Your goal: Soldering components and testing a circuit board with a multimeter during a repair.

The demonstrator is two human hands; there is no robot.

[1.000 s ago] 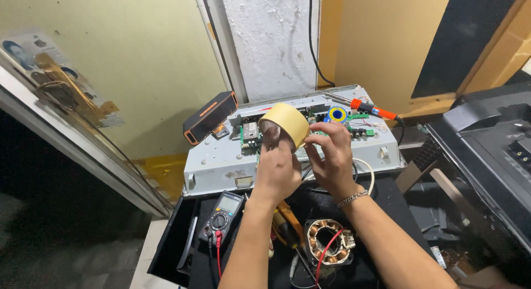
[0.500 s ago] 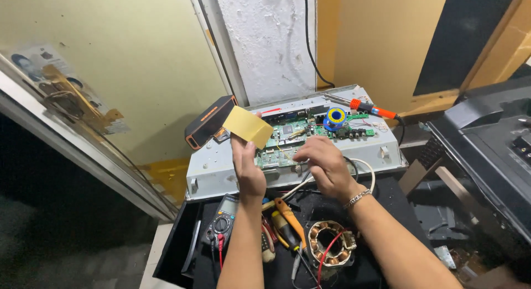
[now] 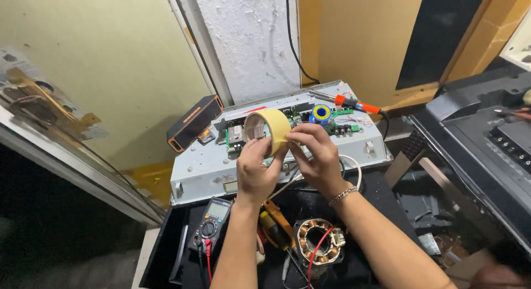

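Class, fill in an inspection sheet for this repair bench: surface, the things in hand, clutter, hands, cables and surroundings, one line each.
Surface: black tray-like bench top, crowded.
Things in hand: round roll of yellowish masking tape, held above a grey metal chassis with green circuit boards.
Clutter: black digital multimeter, copper-wound motor stator, orange-handled soldering iron, blue-and-yellow spool, black and orange rectangular speaker.
Hands: left hand grips the roll; right hand pinches its edge.
Cables: red leads, white cable, black wall cord.
Surroundings: yellow wall, black appliance at right.

Pale green wall [image 3: 99, 51], white plaster column [image 3: 249, 40]
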